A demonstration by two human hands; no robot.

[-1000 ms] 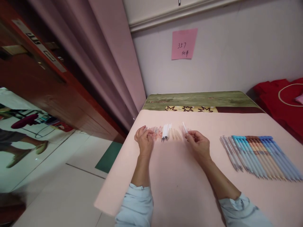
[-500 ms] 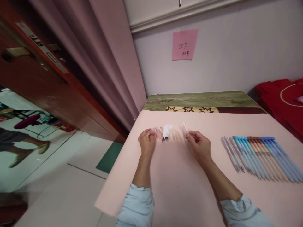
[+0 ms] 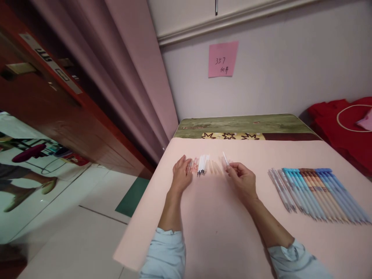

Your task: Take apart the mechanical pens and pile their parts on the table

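Slim white plastic-looking stick point(image 3: 225, 157) is pointing up and away from the right hand point(image 3: 241, 179), over the pale pink sheet point(image 3: 215, 221) that is covering the table; whether it is touching the sheet cannot be told. Right thumb and forefinger are closing in a pinch on its near end, other fingers curling under. Left hand point(image 3: 182, 173) is bending its fingers loosely, slightly spread, beside the orange-printed clear tubes point(image 3: 194, 165); whether it is gripping one cannot be told. Slender white rods with black tips point(image 3: 203, 162) are lying bunched next along, then pale beige slivers point(image 3: 214, 167), blurred. Likely trouble: a nudge from the left fingertips could be sending tubes rolling into the rods, mixing groups; the stick, being pinched near one end, could be swivelling if the grip is loosening. Containers: no box or tray is showing; pieces are resting directly on the sheet. Grey-white pens point(image 3: 281, 190), turquoise-topped pens point(image 3: 302, 193), brown-topped pens point(image 3: 323, 195) and blue-topped pens point(image 3: 344, 196) are lying side by side, well right of the hands; what their barrels are holding cannot be made out.
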